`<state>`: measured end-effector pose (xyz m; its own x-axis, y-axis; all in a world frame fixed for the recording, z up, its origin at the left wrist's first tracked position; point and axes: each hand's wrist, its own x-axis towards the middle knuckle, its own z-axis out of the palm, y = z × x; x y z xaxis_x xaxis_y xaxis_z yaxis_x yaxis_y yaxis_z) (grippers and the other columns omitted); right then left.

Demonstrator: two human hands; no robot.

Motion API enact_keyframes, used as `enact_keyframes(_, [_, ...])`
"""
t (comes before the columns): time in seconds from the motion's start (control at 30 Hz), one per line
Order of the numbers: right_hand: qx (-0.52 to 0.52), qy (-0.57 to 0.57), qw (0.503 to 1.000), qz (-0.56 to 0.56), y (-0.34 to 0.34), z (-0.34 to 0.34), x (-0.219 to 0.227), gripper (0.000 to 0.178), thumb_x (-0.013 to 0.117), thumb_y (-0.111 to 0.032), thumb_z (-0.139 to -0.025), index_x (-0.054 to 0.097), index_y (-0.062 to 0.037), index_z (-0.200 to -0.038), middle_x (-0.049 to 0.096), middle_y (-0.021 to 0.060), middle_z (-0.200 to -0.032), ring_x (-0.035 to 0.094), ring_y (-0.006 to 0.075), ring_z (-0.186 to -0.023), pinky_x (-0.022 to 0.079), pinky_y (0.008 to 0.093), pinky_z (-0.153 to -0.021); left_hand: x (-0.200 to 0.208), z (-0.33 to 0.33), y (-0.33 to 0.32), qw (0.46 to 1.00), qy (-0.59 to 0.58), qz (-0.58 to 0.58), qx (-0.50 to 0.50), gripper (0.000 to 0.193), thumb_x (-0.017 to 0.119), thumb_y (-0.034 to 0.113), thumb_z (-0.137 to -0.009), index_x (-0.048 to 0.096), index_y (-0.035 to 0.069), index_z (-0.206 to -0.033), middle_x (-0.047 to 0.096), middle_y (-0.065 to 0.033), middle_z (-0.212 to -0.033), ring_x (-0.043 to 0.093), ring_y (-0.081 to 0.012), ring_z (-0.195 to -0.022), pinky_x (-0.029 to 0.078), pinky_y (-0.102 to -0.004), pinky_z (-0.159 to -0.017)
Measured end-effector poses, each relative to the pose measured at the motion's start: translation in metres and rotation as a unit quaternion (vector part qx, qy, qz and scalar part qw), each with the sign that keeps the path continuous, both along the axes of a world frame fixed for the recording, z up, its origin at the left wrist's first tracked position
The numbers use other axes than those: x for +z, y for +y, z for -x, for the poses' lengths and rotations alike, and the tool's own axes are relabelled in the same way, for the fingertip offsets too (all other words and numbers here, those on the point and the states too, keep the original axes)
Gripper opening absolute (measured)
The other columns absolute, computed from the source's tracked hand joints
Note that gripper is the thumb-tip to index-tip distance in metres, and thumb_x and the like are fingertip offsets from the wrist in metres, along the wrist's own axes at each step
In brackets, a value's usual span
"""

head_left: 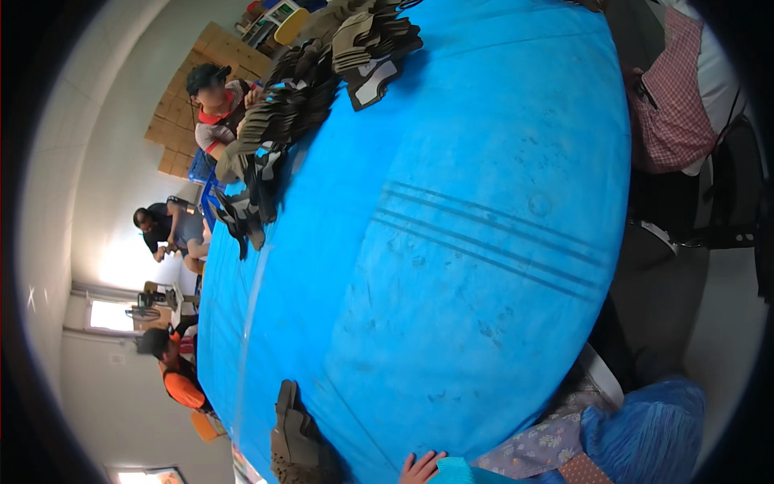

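We look down on a wide blue surface (451,242) that fills most of the view, scuffed and crossed by a few dark parallel lines. At the bottom edge, one of our hands (421,468) rests its fingertips on the rim of the surface, the fingers slightly apart and holding nothing; only the tips and part of a turquoise sleeve (455,474) show, and we cannot tell which of our two hands it is. Our other hand is out of view.

Nearest to that hand, just to its left, a small stack of brown cut pieces (297,440) lies on the near rim of the surface, close to the fingers but not touching them. A long heap of similar dark and tan pieces (298,113) runs along the far left edge of the surface, well apart from us.

Three other people sit along the left side: one in a dark cap (214,101) beside the heap, one in dark clothes (165,230), one in an orange top (173,375). A person in a red checked shirt (673,105) is at the upper right.
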<state>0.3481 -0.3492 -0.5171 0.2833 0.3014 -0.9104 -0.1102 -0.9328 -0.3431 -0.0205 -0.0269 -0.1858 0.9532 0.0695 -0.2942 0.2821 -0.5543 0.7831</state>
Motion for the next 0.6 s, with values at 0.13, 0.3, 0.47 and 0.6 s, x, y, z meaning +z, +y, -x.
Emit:
enact_keyframes(0.13, [-0.020,0.000,0.999,0.034,-0.044,-0.027,0.010,0.031,0.064,-0.029,-0.085,0.072,-0.0086,-0.107,0.068,0.0163,-0.099,0.065,0.0267,-0.094,0.051,0.0385,-0.081,0.026,-0.044,0.011,0.948,-0.118,-0.252,-0.151,0.051,0.057,0.025,-0.089,0.049,0.006,-0.136,0.046,-0.0175,-0.141,0.043,-0.0359,-0.132,0.024,-0.0617,-0.108])
enact_keyframes(0.3, [-0.033,-0.016,0.996,0.077,-0.122,-0.065,0.023,0.031,0.064,-0.029,-0.085,0.071,-0.0090,-0.108,0.068,0.0163,-0.099,0.065,0.0264,-0.094,0.051,0.0382,-0.081,0.012,-0.017,0.022,0.943,-0.116,-0.287,-0.122,0.056,0.051,0.039,-0.094,0.046,0.008,-0.140,0.051,-0.0177,-0.137,0.047,-0.0340,-0.128,0.029,-0.0591,-0.108])
enact_keyframes(0.47, [-0.042,-0.057,0.994,0.084,-0.153,-0.151,0.033,0.031,0.065,-0.029,-0.085,0.071,-0.0093,-0.108,0.068,0.0164,-0.099,0.065,0.0261,-0.094,0.051,0.0380,-0.081,0.046,-0.064,0.003,0.953,-0.093,-0.281,-0.059,0.050,0.070,0.036,-0.077,0.063,0.014,-0.121,0.057,-0.0100,-0.131,0.052,-0.0299,-0.122,0.033,-0.0502,-0.106])
enact_keyframes(0.6, [-0.085,-0.041,0.992,0.082,-0.182,-0.133,0.011,0.031,0.065,-0.029,-0.085,0.071,-0.0096,-0.109,0.068,0.0165,-0.100,0.065,0.0259,-0.094,0.051,0.0378,-0.081,0.059,-0.078,-0.003,0.945,-0.107,-0.310,-0.023,0.050,0.071,0.030,-0.076,0.061,0.010,-0.121,0.057,-0.0112,-0.130,0.053,-0.0304,-0.120,0.040,-0.0480,-0.102])
